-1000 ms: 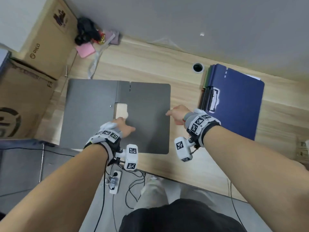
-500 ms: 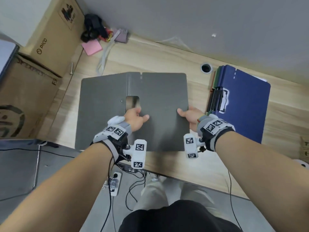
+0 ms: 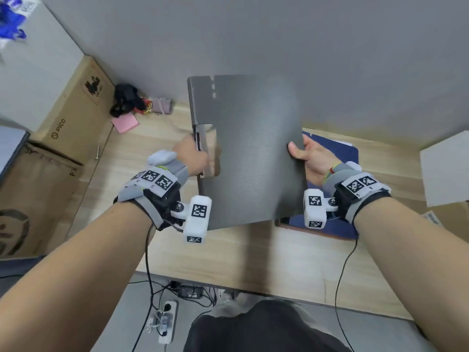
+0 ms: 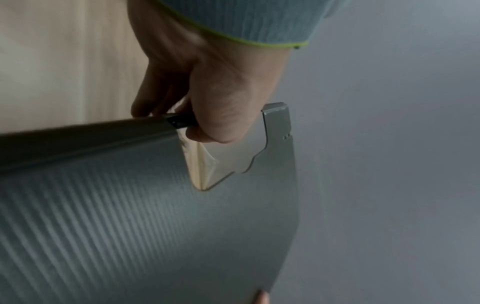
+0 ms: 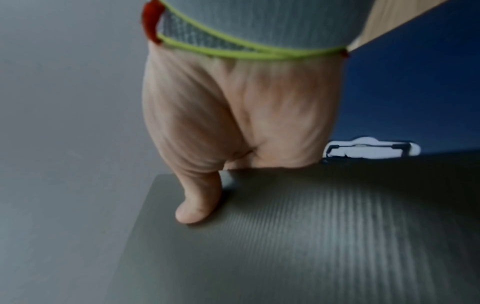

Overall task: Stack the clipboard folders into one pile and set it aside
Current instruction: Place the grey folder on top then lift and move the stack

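Observation:
A grey clipboard folder [image 3: 253, 148] is folded closed and held up off the wooden desk [image 3: 253, 255], tilted toward me. My left hand [image 3: 193, 156] grips its left spine edge at the clip cut-out, seen close in the left wrist view as the folder [image 4: 130, 226] under my left hand [image 4: 213, 107]. My right hand [image 3: 308, 156] holds the right edge, thumb on the front face; the right wrist view shows that right hand [image 5: 233, 123] on the folder [image 5: 311, 236]. A blue clipboard folder [image 3: 337, 199] lies flat behind it at the right, its metal clip [image 5: 371, 149] showing.
Cardboard boxes [image 3: 71, 118] stand at the left of the desk. A pink note [image 3: 125, 123] and a black bundle [image 3: 127, 100] lie at the back left. A white box [image 3: 446, 168] sits at the right. A power strip [image 3: 166, 323] and cables lie on the floor below.
The grey folder lay open flat on the desk; it has been folded shut and lifted upright, moving right toward the blue folder. Both hands went from touching it to gripping its edges.

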Motion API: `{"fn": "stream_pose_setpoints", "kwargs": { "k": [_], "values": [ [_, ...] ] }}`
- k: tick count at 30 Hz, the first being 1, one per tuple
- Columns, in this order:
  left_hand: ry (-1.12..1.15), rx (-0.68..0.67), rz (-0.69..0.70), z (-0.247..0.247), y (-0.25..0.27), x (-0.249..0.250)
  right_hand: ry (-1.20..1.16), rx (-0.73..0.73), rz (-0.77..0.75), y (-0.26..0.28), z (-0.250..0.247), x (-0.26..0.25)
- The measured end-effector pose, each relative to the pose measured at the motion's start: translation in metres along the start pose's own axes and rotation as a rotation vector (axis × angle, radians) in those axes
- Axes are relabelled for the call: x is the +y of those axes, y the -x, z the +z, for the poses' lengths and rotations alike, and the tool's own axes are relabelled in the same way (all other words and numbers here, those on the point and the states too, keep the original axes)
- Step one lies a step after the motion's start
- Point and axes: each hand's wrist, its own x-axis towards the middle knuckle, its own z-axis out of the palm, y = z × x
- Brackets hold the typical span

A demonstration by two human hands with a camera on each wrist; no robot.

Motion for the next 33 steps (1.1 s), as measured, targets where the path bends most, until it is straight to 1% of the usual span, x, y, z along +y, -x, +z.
{"fn": "stream_pose_setpoints", "kwargs": {
  "k": [1,3,6,8,11,13,15,17,18,21,23,25,26,27,29,31,32,33],
  "values": [
    [0.066,-0.02,0.022,-0.002,0.002,0.006,0.008,0.015,-0.01,0.0,-0.002,-0.002],
    [0.267,-0.066,0.042,-0.003,0.005,0.021,0.02,0.062,-0.025,0.001,-0.007,-0.006],
    [0.532,-0.155,0.114,-0.004,0.014,0.043,0.09,0.172,-0.02,0.001,-0.015,-0.007],
    [0.634,-0.202,0.127,-0.001,0.013,0.046,0.125,0.219,0.01,0.001,-0.017,-0.005],
    [0.699,-0.273,0.13,0.01,0.014,0.063,0.049,0.288,0.072,0.006,-0.027,-0.001],
    [0.618,-0.265,0.101,0.021,0.015,0.077,0.016,0.275,0.105,0.01,-0.035,0.003],
    [0.526,-0.276,0.115,0.036,0.018,0.091,0.048,0.3,0.131,0.016,-0.052,0.007],
    [0.425,-0.357,0.151,0.052,0.021,0.1,0.135,0.375,0.14,0.019,-0.072,0.015],
    [0.343,-0.395,0.155,0.066,0.02,0.107,0.173,0.44,0.138,0.022,-0.088,0.019],
    [0.16,-0.435,0.134,0.108,0.019,0.119,0.264,0.563,0.154,0.03,-0.123,0.027],
    [0.137,-0.477,0.098,0.135,0.021,0.126,0.311,0.595,0.203,0.034,-0.142,0.032],
    [0.109,-0.505,0.059,0.176,0.015,0.138,0.385,0.614,0.291,0.031,-0.174,0.037],
    [0.094,-0.517,0.033,0.186,0.013,0.138,0.438,0.603,0.33,0.03,-0.18,0.04],
    [0.074,-0.523,0.009,0.199,0.008,0.137,0.491,0.601,0.362,0.028,-0.186,0.043],
    [0.021,-0.512,-0.036,0.251,-0.019,0.127,0.56,0.615,0.419,0.014,-0.213,0.059],
    [-0.024,-0.507,-0.077,0.27,-0.027,0.119,0.598,0.62,0.454,0.006,-0.221,0.07],
    [-0.023,-0.519,-0.092,0.278,-0.028,0.122,0.6,0.62,0.47,0.002,-0.226,0.073],
    [-0.016,-0.518,-0.101,0.276,-0.023,0.129,0.598,0.617,0.468,-0.001,-0.225,0.07]
  ]
}}
